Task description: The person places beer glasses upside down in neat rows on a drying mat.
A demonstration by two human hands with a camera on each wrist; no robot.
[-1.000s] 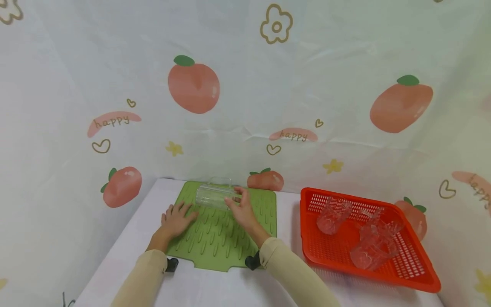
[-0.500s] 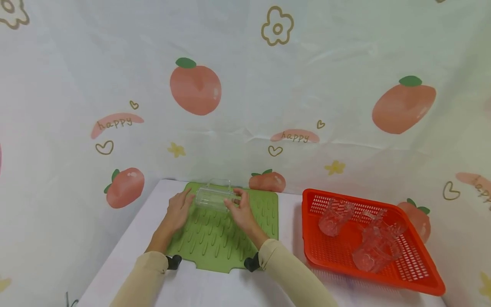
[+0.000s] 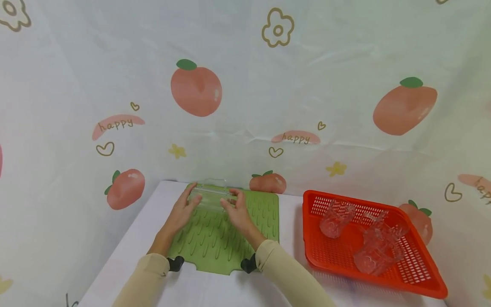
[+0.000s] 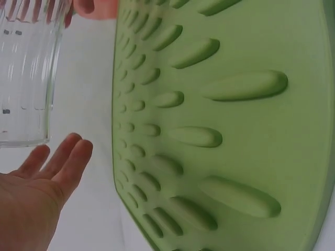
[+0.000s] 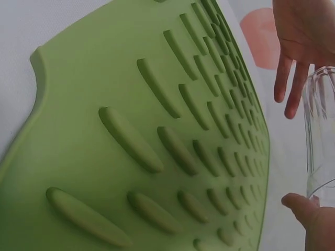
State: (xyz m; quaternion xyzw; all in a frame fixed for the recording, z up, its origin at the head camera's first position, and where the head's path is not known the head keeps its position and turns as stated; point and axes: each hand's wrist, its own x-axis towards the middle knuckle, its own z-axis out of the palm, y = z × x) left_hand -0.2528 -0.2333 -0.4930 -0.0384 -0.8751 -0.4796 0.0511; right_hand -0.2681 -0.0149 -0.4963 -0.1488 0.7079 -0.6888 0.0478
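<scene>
A clear glass mug (image 3: pixel 210 200) lies on its side above the back of the green ribbed mat (image 3: pixel 215 243), its handle (image 3: pixel 215 182) facing the patterned backdrop. My right hand (image 3: pixel 238 213) grips its right end between thumb and fingers. At the left end my left hand (image 3: pixel 180 215) has its thumb in front and fingers behind. In the left wrist view, the outer fingers of the left hand (image 4: pixel 36 204) stretch loosely past the mug (image 4: pixel 26 78). The right wrist view catches part of the right hand (image 5: pixel 320 225) at one end of the mug (image 5: pixel 320 141); its other fingers are hidden.
To the right stands a red plastic basket (image 3: pixel 307 238) with several glass mugs (image 3: pixel 337 219) lying in it. A white cloth (image 3: pixel 253 294) covers the table. A backdrop (image 3: pixel 245 85) with fruit prints hangs right behind the mat.
My left hand has lifted from the mat and come up round the mug's left end. The mug has shifted slightly left, with the right hand following it.
</scene>
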